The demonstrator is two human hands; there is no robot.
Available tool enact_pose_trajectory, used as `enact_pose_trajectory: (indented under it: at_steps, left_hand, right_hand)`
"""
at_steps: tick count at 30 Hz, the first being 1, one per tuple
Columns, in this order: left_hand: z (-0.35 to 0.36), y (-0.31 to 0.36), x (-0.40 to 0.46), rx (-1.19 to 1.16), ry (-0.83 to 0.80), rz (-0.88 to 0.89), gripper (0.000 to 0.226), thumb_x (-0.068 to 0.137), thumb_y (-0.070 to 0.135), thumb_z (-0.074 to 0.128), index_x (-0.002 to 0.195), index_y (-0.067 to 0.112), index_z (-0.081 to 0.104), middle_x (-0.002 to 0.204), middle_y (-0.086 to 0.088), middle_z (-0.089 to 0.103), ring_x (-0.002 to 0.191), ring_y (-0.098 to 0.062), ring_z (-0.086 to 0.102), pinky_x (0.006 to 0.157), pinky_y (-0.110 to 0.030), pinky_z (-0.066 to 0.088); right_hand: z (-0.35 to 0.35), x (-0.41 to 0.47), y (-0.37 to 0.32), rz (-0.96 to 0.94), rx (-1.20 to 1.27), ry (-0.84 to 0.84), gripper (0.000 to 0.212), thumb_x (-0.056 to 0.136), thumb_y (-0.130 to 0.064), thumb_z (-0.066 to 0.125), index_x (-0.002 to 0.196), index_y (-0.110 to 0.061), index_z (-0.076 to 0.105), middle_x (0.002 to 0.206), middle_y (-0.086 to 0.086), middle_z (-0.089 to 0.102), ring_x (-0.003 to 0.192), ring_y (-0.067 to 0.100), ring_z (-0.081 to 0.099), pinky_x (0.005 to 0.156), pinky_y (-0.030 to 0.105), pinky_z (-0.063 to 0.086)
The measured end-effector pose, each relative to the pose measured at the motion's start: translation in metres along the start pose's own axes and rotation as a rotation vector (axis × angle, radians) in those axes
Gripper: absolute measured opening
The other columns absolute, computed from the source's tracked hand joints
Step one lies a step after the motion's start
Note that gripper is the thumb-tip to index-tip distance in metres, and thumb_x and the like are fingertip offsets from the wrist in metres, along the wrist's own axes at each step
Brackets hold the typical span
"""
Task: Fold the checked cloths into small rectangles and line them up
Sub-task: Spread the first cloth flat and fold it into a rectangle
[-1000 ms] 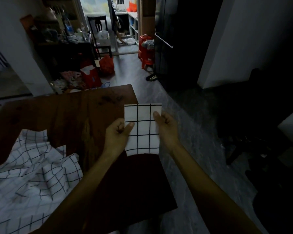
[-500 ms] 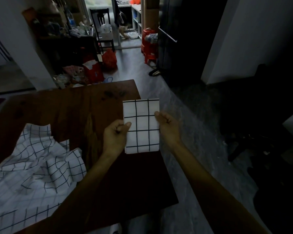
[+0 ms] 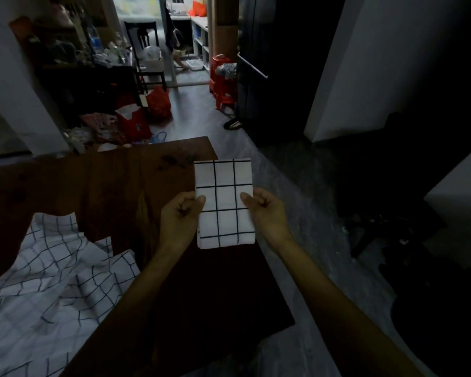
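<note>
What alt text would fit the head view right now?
Both hands, left hand and right hand, pinch a folded checked cloth by its side edges above a dark wooden table. Unfolded checked cloths lie crumpled at the table's left.

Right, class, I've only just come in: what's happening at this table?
A person is folding checked cloths. Both hands hold one folded cloth, already a small rectangle, above the right side of the wooden table: the left hand pinches its left edge and the right hand its right edge. A pile of unfolded checked cloth lies crumpled on the table's left side. No lined-up folded cloths are in view.
</note>
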State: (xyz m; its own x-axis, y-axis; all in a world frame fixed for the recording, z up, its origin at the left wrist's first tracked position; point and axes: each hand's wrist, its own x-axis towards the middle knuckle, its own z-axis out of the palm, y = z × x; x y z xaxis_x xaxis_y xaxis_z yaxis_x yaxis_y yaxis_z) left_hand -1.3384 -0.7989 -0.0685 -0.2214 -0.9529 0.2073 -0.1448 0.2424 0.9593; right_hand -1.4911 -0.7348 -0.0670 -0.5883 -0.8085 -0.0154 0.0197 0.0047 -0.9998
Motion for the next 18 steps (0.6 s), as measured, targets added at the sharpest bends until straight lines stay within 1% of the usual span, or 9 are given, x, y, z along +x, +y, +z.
enact_pose_trajectory:
  at_steps: [1, 2, 4, 6, 8, 10, 13, 15, 18]
  left_hand:
    - [-0.004, 0.0, 0.002, 0.011, 0.003, 0.002, 0.004, 0.088, 0.016, 0.062, 0.086, 0.012, 0.063, 0.078, 0.006, 0.062, 0.069, 0.013, 0.055, 0.063, -0.001, 0.041]
    - [-0.007, -0.001, 0.005, 0.007, -0.001, -0.001, 0.003, 0.087, 0.017, 0.063, 0.086, 0.014, 0.063, 0.077, 0.007, 0.061, 0.067, 0.012, 0.055, 0.061, -0.003, 0.042]
    - [-0.012, 0.0, 0.01, -0.045, -0.042, -0.024, 0.003, 0.087, 0.017, 0.063, 0.089, 0.016, 0.064, 0.076, 0.004, 0.062, 0.063, 0.002, 0.058, 0.056, -0.013, 0.05]
    - [-0.011, 0.001, 0.015, -0.074, -0.097, -0.041, 0.006, 0.088, 0.016, 0.062, 0.093, 0.016, 0.065, 0.075, 0.002, 0.063, 0.062, -0.008, 0.059, 0.051, -0.023, 0.054]
    - [-0.007, 0.007, 0.017, -0.085, -0.132, -0.025, 0.007, 0.088, 0.015, 0.062, 0.093, 0.019, 0.064, 0.078, 0.004, 0.064, 0.064, -0.01, 0.06, 0.051, -0.024, 0.054]
    - [0.001, 0.014, 0.018, -0.093, -0.147, -0.006, 0.008, 0.088, 0.014, 0.062, 0.092, 0.021, 0.063, 0.082, 0.007, 0.065, 0.068, -0.008, 0.061, 0.051, -0.019, 0.053]
    - [0.017, 0.022, 0.019, -0.08, -0.183, 0.02, 0.008, 0.088, 0.014, 0.062, 0.09, 0.022, 0.064, 0.085, 0.01, 0.065, 0.07, -0.001, 0.063, 0.052, -0.015, 0.051]
    - [0.033, 0.026, 0.018, -0.048, -0.181, 0.037, 0.013, 0.088, 0.016, 0.063, 0.083, 0.028, 0.062, 0.082, 0.01, 0.064, 0.069, -0.004, 0.062, 0.056, -0.018, 0.053]
    - [0.064, 0.031, 0.016, 0.022, -0.139, 0.051, 0.016, 0.087, 0.018, 0.064, 0.078, 0.031, 0.059, 0.077, 0.01, 0.061, 0.068, -0.001, 0.057, 0.062, -0.015, 0.048]
  right_hand:
    - [0.001, -0.002, -0.004, -0.01, -0.009, 0.018, 0.034, 0.088, -0.014, 0.066, 0.086, 0.018, 0.053, 0.083, 0.037, 0.055, 0.068, 0.031, 0.055, 0.081, 0.044, 0.055]
    - [0.001, -0.006, -0.011, -0.021, -0.027, 0.032, 0.024, 0.088, -0.012, 0.065, 0.079, 0.009, 0.058, 0.074, 0.032, 0.055, 0.065, 0.024, 0.055, 0.073, 0.035, 0.057]
    - [0.0, -0.009, -0.019, -0.047, -0.043, 0.033, 0.015, 0.088, -0.01, 0.065, 0.075, -0.003, 0.062, 0.065, 0.016, 0.05, 0.063, 0.013, 0.051, 0.065, 0.025, 0.052]
    - [-0.003, -0.011, -0.025, -0.073, -0.042, 0.037, 0.02, 0.088, -0.011, 0.065, 0.086, 0.009, 0.062, 0.072, 0.028, 0.051, 0.072, 0.02, 0.051, 0.072, 0.031, 0.051]
    - [-0.008, -0.01, -0.029, -0.101, -0.032, 0.039, 0.035, 0.089, -0.012, 0.065, 0.092, 0.02, 0.053, 0.079, 0.04, 0.049, 0.076, 0.022, 0.048, 0.075, 0.035, 0.049]
    - [-0.017, -0.009, -0.033, -0.107, -0.049, 0.046, 0.033, 0.089, -0.012, 0.063, 0.089, 0.019, 0.053, 0.072, 0.026, 0.052, 0.074, 0.021, 0.049, 0.074, 0.033, 0.049]
    - [-0.036, -0.004, -0.035, -0.126, -0.063, 0.049, 0.011, 0.09, -0.011, 0.062, 0.085, -0.001, 0.064, 0.071, 0.004, 0.061, 0.069, 0.012, 0.059, 0.069, 0.026, 0.054]
    - [-0.052, 0.003, -0.031, -0.134, -0.055, 0.055, 0.013, 0.09, -0.013, 0.063, 0.081, -0.003, 0.063, 0.068, 0.006, 0.058, 0.065, 0.013, 0.056, 0.064, 0.025, 0.053]
    - [-0.08, 0.015, -0.025, -0.148, -0.048, 0.041, 0.03, 0.09, -0.016, 0.062, 0.067, -0.006, 0.047, 0.061, 0.01, 0.037, 0.057, 0.019, 0.037, 0.055, 0.027, 0.041]
